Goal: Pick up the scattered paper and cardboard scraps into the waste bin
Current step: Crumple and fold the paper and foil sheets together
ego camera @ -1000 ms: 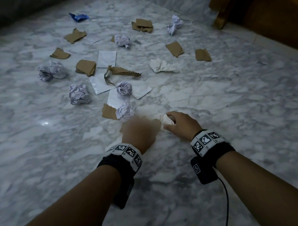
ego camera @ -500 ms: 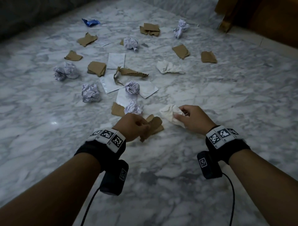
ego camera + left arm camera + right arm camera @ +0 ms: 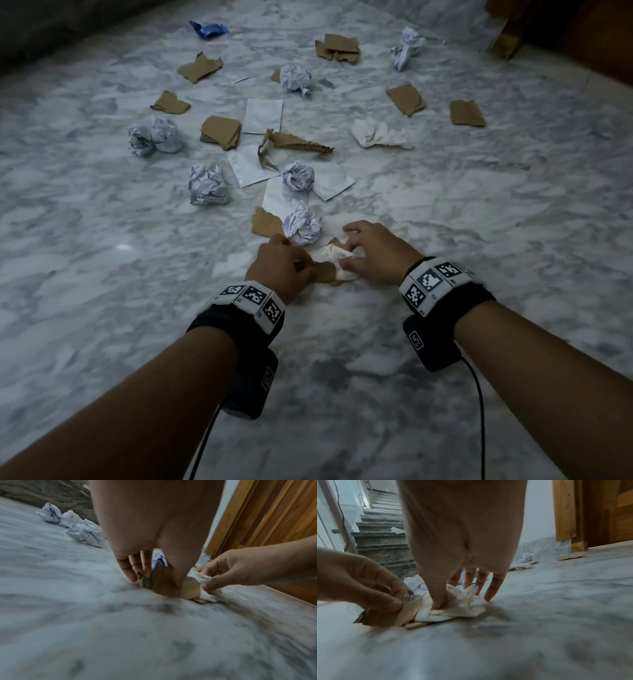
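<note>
My left hand (image 3: pixel 303 270) pinches a torn brown cardboard scrap (image 3: pixel 325 274) low over the marble floor; in the left wrist view the thumb and fingers of that hand (image 3: pixel 156 580) hold the cardboard scrap (image 3: pixel 163 586) upright. My right hand (image 3: pixel 346 246) grips a crumpled white tissue (image 3: pixel 332 257) pressed against that scrap. In the right wrist view the right hand (image 3: pixel 455 596) has its thumb pushed into the tissue (image 3: pixel 458 612), which lies partly over a flat cardboard piece (image 3: pixel 416 626). No waste bin is in view.
Several crumpled paper balls such as the nearest one (image 3: pixel 301 224), brown cardboard scraps, flat white sheets and another tissue (image 3: pixel 376 133) lie scattered ahead. A blue wrapper (image 3: pixel 209 29) is far left. A wooden door frame (image 3: pixel 507 41) stands at right, marble stairs (image 3: pixel 382 536) beyond.
The left hand took hold of the cardboard scrap. The right hand carried the tissue leftward and down until it met the cardboard; the two hands are now close together.
</note>
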